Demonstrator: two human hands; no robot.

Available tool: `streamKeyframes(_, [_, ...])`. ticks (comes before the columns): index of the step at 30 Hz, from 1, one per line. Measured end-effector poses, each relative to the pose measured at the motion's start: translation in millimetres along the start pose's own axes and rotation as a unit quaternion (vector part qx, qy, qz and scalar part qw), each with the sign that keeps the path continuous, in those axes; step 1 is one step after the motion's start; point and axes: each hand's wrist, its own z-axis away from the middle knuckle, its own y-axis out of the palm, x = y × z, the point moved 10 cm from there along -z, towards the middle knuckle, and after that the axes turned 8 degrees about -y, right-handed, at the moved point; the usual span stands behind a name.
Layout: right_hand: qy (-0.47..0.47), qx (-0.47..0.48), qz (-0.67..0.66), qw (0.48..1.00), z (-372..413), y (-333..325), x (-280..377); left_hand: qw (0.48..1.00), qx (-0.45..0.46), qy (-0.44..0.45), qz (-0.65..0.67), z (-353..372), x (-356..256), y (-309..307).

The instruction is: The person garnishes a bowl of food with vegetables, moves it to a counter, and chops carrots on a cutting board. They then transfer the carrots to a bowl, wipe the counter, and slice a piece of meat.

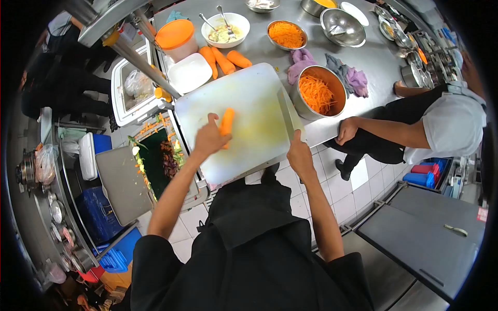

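A peeled carrot (227, 122) stands out against the white cutting board (249, 93). At its left side is my left hand (209, 138), with the thumb across the carrot's lower part and the index finger pointing away. My right hand (300, 153) is closed round the handle of a broad knife (286, 111), its blade lying along the board's right edge. Beyond the board are several whole carrots (224, 60). To the right, a steel pot (306, 108) holds shredded carrot (315, 93). Purple and grey cloths (301, 63) lie behind the pot.
Behind are an orange-lidded tub (175, 35), a white tray (191, 73), a white bowl with utensils (239, 23) and steel bowls (288, 46). A waste bin (155, 160) with scraps is at left. Another person (441, 124) stands close at right.
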Motion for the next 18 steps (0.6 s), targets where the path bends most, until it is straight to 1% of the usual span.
streamKeyframes(2, [-0.007, -0.004, -0.003, 1.000, -3, -2, 0, 0.980, 0.002, -0.113, 0.162, 2, -11, 25])
streamKeyframes(3, [-0.011, -0.001, -0.004, 1.000, -1, -1, 0, 0.981, 0.004, -0.114, 0.156, 0, -26, 38])
streamKeyframes(5, [-0.018, -0.001, -0.021, 1.000, 2, -7, 2, 0.961, -0.050, -0.119, 0.244, -4, -50, 53])
streamKeyframes(6, [-0.028, -0.003, -0.033, 0.999, 3, -13, 5, 0.962, -0.047, -0.117, 0.241, -5, -60, 65])
streamKeyframes(8, [-0.025, 0.002, -0.036, 0.999, 7, -22, 9, 0.958, -0.141, -0.070, 0.238, -2, -82, 55])
streamKeyframes(9, [-0.020, 0.010, -0.040, 0.999, 13, -21, 10, 0.959, -0.136, -0.074, 0.236, 1, -85, 55])
streamKeyframes(10, [-0.018, 0.013, -0.043, 0.999, 16, -20, 10, 0.943, -0.064, -0.138, 0.295, -2, -77, 67])
streamKeyframes(11, [-0.020, 0.027, -0.042, 0.999, 20, -17, 11, 0.915, 0.007, -0.201, 0.350, 2, -72, 76])
streamKeyframes(13, [-0.022, 0.037, -0.040, 0.998, 20, -12, 5, 0.910, 0.015, -0.208, 0.359, 8, -71, 67])
streamKeyframes(14, [-0.045, 0.042, -0.042, 0.997, 21, -3, 1, 0.904, 0.025, -0.215, 0.369, 14, -68, 68])
streamKeyframes(15, [-0.068, 0.047, -0.043, 0.996, 21, -1, 3, 0.905, 0.027, -0.214, 0.367, 18, -63, 71])
streamKeyframes(16, [-0.070, 0.044, -0.042, 0.996, 18, -3, -1, 0.945, -0.075, -0.098, 0.303, 16, -74, 45])
streamKeyframes(17, [-0.071, 0.046, -0.026, 0.996, 17, -4, -1, 0.958, -0.174, 0.019, 0.228, 23, -88, 23])
streamKeyframes(18, [-0.069, 0.050, -0.012, 0.996, 20, -4, -2, 0.959, -0.172, 0.016, 0.226, 23, -81, 24])
